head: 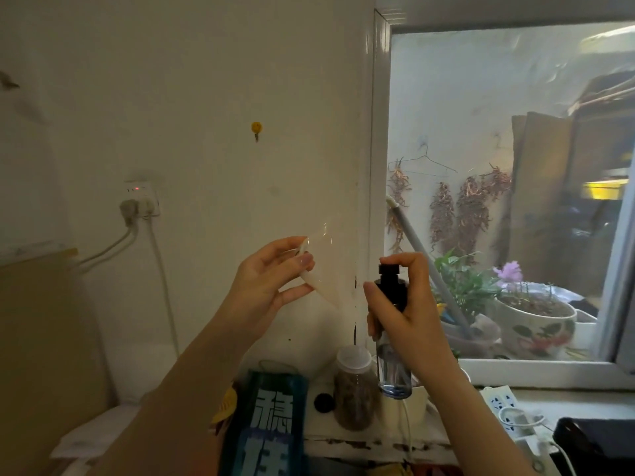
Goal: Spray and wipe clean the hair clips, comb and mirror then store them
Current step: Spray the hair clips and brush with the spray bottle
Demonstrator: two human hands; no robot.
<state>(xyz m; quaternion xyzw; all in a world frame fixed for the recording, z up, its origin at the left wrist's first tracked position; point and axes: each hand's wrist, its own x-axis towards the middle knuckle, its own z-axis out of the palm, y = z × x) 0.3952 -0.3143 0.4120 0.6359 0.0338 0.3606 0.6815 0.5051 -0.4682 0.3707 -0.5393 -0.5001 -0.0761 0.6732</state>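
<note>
Left hand (271,280) raised before the wall, thumb and fingertips pinching a pale translucent item (318,269); outline blurred, clip or comb not distinguishable. Right hand (405,304) wraps the spray bottle (393,365), index finger on the black nozzle, aimed at the item. Below: lidded jar (354,389), power strip (505,407). Mirror not identifiable.
</note>
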